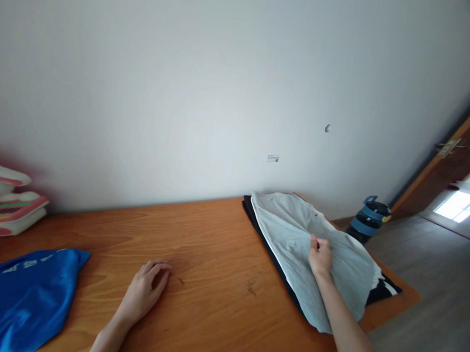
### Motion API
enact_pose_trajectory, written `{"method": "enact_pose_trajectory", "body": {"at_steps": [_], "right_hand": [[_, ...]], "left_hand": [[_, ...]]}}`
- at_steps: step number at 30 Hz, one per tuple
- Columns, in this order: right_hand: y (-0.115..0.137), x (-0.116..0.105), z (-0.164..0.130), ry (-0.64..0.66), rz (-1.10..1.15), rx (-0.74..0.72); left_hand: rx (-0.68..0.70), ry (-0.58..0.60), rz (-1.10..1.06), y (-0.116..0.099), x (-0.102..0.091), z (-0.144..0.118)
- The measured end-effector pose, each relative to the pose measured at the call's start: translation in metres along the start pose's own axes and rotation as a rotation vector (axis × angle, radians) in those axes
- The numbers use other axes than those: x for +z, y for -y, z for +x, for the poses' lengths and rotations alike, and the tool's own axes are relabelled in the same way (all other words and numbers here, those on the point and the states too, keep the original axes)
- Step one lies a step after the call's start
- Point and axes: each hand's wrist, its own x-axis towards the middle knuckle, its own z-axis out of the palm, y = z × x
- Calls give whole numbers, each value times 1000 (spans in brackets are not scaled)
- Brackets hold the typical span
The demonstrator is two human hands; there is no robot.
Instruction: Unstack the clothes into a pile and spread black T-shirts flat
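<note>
My right hand rests on a light grey garment at the right end of the wooden table, its fingers pinching the fabric. The grey garment lies folded on top of a dark garment, which shows along the edges. My left hand lies palm down on the bare wood near the middle of the table, fingers loosely curled, holding nothing. A shiny blue garment lies to its left at the table's near left corner.
Pink and white items are stacked at the far left against the white wall. A blue and black bottle stands on the floor past the table's right end. A wooden door is at the far right.
</note>
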Motion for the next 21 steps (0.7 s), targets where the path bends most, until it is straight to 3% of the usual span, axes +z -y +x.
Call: {"method": "enact_pose_trajectory", "body": {"at_steps": [4,7,10,13,16,19,21], "right_hand": [[48,6,-25,-49,247,-61],[99,21,-65,28,429,-157],[151,35,-119,197,582,-261],[198,36,-171,348,713,-286],[232,28,-210,733,1030,-237],[245,30,-225,977,1130,-221],[236,41,-222,946,990,-295]], "left_hand": [[-28,8,-23,0,1,-1],[-92,-6,-58,-4,0,-3],[-127,-29,-143,-14,-6,-4],[-48,-39,-292,-27,-13,-5],[40,-71,-436,-35,-16,-7],[44,-68,-494,-32,-14,-13],[0,-21,-467,-27,-14,-17]]}}
